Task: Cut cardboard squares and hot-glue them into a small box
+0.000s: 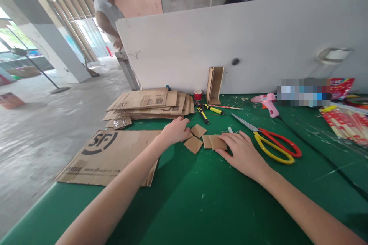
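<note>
Several small cardboard squares lie on the green tabletop between my hands. My left hand (176,130) has its fingers curled down over the edge of one small piece, mostly hidden beneath them. Just to its right are two loose squares, one farther back (198,130) and one nearer me (193,144). My right hand (240,149) grips the right side of a cardboard square (218,142) between thumb and fingers. That square overlaps another cardboard piece (207,141) on its left. A small white stick (230,130) lies just beyond the right hand's fingers.
Left are stacked cardboard sheets (143,99) and a printed sheet (115,157). Yellow-black pliers (202,115), a red spool (197,95) and an upright cardboard channel (215,86) sit behind. Scissors (267,138) and a pink glue gun (269,104) lie right. A white panel (184,53) borders the table; a person (107,15) stands beyond.
</note>
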Demonstrator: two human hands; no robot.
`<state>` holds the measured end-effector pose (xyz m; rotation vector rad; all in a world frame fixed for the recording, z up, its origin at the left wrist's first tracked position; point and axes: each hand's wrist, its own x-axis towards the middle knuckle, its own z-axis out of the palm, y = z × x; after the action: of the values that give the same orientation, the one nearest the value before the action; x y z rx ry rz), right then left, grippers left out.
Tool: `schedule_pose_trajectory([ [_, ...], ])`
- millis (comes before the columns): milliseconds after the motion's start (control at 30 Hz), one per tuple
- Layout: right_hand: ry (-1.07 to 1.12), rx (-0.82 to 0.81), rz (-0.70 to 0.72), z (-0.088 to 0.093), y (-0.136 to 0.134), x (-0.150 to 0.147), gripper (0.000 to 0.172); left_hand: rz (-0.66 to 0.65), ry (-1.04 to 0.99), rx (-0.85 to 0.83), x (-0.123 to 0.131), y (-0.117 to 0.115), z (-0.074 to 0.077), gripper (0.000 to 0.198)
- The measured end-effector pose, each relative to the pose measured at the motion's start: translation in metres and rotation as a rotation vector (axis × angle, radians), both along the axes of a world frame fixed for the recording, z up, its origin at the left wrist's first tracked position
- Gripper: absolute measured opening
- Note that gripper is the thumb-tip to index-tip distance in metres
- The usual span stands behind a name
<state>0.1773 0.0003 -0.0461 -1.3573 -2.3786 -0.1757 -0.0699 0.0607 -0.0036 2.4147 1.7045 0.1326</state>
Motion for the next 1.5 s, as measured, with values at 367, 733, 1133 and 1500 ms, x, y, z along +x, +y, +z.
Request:
schedule_pose_trajectory([
  [367,-0.003,-0.008,-0.042,-0.005,0.002,0.003,0.036,-0.14,0.082,-0.24,-0.014,0.004,0.016,0.06],
  [733,-0.018,0.038,-0.12,-0.006,0.002,0.006,0.026,-0.374,0.062,-0.164,-0.009,-0.003,0.014,0.083],
  [1133,-0.048,-0.046,-0.055,-0.007,0.004,0.006,0.035,-0.324,0.085,-0.121,0.003,-0.006,-0.001,0.067],
  [1500,-0.175,0.063,-0.224,0.004,-0.005,-0.006,0.044,-0.168,0.248,-0.278,-0.012,-0.011,0.032,0.067],
])
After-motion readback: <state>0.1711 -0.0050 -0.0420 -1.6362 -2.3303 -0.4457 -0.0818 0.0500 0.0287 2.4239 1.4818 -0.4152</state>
